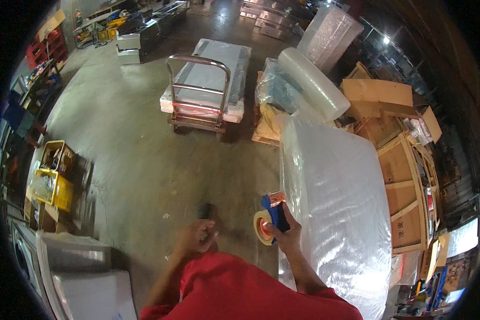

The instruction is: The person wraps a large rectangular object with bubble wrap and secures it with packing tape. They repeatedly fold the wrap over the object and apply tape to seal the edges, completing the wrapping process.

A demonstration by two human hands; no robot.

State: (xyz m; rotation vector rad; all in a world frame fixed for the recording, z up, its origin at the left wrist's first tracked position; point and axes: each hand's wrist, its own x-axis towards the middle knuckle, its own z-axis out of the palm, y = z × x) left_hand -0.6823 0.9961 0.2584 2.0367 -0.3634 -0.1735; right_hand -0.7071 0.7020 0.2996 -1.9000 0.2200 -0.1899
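My right hand [289, 232] is wrapped round a blue tape dispenser [278, 217] with a roll of tan packing tape [261, 228] on it. The dispenser is held up beside the near left edge of a tall block wrapped in clear bubble wrap [336, 208]. In front of my body, over the floor, my left hand [198, 236] is closed with its fingers curled in. Whether anything is between those fingers I cannot make out.
Ahead stands a platform trolley [199, 88] loaded with a wrapped flat slab. A large bubble wrap roll [314, 84] lies beyond the block. Wooden crates [402, 186] line the right. Yellow crates [56, 189] stand at left, white panels [93, 293] near left.
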